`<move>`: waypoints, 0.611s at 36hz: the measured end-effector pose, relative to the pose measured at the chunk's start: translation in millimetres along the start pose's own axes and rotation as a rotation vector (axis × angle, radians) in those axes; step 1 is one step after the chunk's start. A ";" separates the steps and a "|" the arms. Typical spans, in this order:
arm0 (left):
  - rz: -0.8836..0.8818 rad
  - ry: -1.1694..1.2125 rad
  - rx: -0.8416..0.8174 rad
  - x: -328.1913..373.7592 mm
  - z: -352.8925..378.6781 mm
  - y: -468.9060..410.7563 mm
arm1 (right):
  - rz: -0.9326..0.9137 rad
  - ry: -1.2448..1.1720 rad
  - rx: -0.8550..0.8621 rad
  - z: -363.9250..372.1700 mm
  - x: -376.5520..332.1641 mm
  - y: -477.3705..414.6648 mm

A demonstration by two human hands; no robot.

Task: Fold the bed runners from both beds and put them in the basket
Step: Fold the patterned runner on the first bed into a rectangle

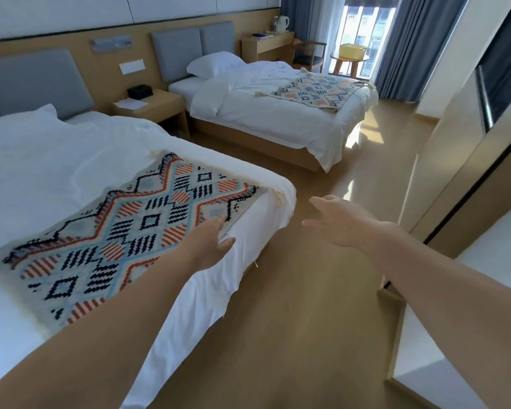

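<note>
Daylight from a tall window with grey-blue curtains (401,45) falls across a room with a tan floor (307,290), a wood-panelled wall and two beds made up in white, each with a grey padded headboard. A wooden nightstand (160,104) stands between the beds and carries a black box and a sheet of paper. The near bed (71,160) fills the lower left of the view, and the near runner (136,222) lies spread flat across its foot end, woven in blue, orange and black diamonds and zigzags, with a pale tassel hanging at its far corner over the bed's edge. The left hand (216,240) reaches to that runner's near edge close to the bed corner: its fingers lie stretched on the woven cloth and its thumb rests on the white sheet just below, with no closed grip to be seen. The right hand (337,219) hangs in the air over the floor, beside the bed corner and apart from it, released, fingers spread and holding nothing. The far bed (263,122) stands nearer the window, and the far runner (319,91), in the same pattern, lies unfolded and somewhat askew across its foot end. The yellow basket (353,51) sits on a small round bench (334,57) by the window, well apart from both hands.
</note>
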State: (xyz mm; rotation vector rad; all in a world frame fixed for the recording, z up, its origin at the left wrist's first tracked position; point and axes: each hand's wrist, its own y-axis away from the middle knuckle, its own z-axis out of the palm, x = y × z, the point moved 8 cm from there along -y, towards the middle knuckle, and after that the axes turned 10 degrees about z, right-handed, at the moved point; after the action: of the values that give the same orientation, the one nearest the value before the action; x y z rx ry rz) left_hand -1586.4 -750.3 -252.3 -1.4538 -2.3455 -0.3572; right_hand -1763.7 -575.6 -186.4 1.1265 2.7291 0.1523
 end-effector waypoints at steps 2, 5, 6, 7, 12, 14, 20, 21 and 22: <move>-0.022 0.001 -0.005 -7.7 0.7 -16.9 | -0.026 0.003 0.004 0.2 -0.2 -25.9; -0.069 0.002 0.010 -19.5 1.5 -41.7 | -0.069 0.014 0.001 4.0 -1.4 -65.3; -0.079 -0.001 0.014 -22.7 2.1 -50.8 | -0.083 0.015 -0.001 5.0 -1.4 -79.1; -0.088 -0.007 0.013 -25.4 3.2 -60.2 | -0.098 0.020 -0.004 5.6 -1.1 -93.2; -0.151 -0.010 0.015 -34.8 7.3 -112.2 | -0.186 0.059 -0.031 4.7 1.7 -164.1; -0.178 -0.011 0.033 -35.2 7.4 -132.3 | -0.238 0.064 -0.035 1.3 2.5 -191.9; -0.287 -0.010 0.026 -34.9 10.5 -184.7 | -0.368 0.068 -0.065 -14.1 13.6 -269.5; -0.311 -0.004 0.028 -35.8 10.7 -191.5 | -0.388 0.077 -0.072 -15.8 14.5 -281.4; -0.336 0.004 0.028 -36.8 11.0 -197.3 | -0.404 0.085 -0.080 -17.0 15.0 -293.4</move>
State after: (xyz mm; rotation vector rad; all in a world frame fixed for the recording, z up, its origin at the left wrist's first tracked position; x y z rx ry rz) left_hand -1750.4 -862.5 -283.0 -1.0420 -2.5798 -0.4101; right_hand -1979.6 -772.8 -220.0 0.5416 2.9273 0.2517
